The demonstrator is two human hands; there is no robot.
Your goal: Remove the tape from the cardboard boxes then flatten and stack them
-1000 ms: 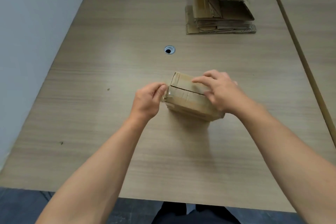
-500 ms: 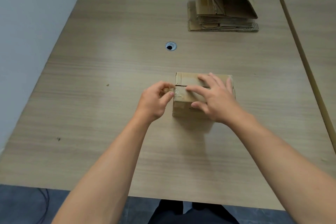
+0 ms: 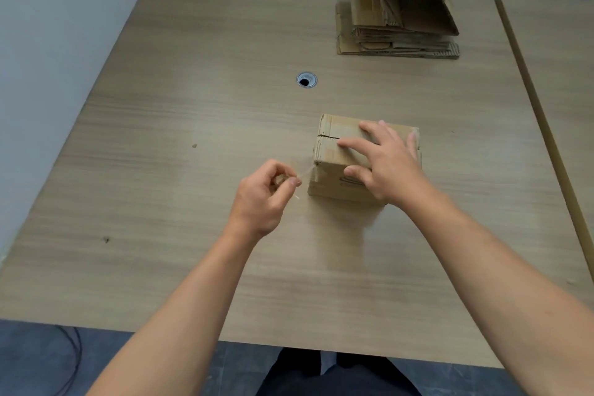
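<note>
A strip of clear tape [image 3: 304,170] was pinched between the thumb and curled fingers of the left hand [image 3: 262,199], just left of the small cardboard box [image 3: 331,151]. The tape was drawn taut from the box's near left corner, though its far end was too faint to be traced with certainty. The right hand [image 3: 390,167] was laid on top of the box, fingers spread and nearly straight, the thumb set against the near face. The box stood upright near the middle of the wooden worktop [image 3: 193,251], its top seam showing as a dark slit. A round cable hole [image 3: 306,80] was seen beyond it, and a stack of flattened boxes [image 3: 395,42] lay at the far right.
</note>
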